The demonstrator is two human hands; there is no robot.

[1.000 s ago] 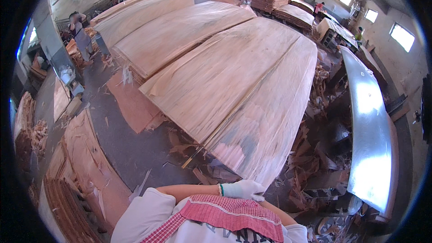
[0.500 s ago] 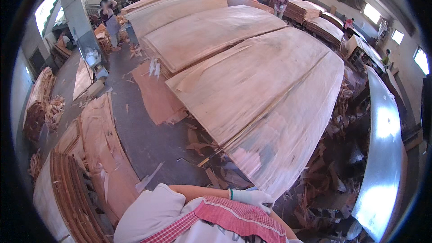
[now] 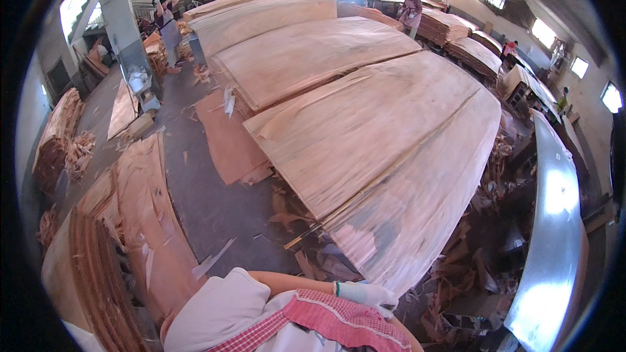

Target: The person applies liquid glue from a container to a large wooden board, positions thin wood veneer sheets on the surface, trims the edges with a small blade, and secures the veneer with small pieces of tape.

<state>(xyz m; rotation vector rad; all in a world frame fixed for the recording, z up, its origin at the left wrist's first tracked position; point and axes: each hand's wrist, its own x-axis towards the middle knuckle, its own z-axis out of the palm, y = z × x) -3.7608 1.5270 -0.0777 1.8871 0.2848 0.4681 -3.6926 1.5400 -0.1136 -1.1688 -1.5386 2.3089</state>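
My left hand [image 3: 369, 296], in a white knitted glove with a green-edged cuff, reaches across my body to the right. Its fingers look curled near my bare right forearm [image 3: 405, 334]; whatever they may hold is hidden. My right hand does not show. Just beyond the glove lies the near corner of a pale wood veneer sheet [image 3: 417, 202], on a broad stack. A second large veneer sheet [image 3: 352, 130] lies beside it. Along the seam between them runs a thin yellowish stick [image 3: 303, 236], its end jutting past the near edge.
Torn veneer scraps [image 3: 456, 287] litter the floor at right, beside a long shiny metal sheet [image 3: 548, 221]. A brown veneer stack [image 3: 104, 280] stands at near left. One person [image 3: 168, 29] stands at far left, another [image 3: 410, 10] behind the stacks.
The whole view has shifted slightly, so the stacks sit a little lower. My left glove has moved only slightly. The person behind the stacks, bent before, now stands more upright.
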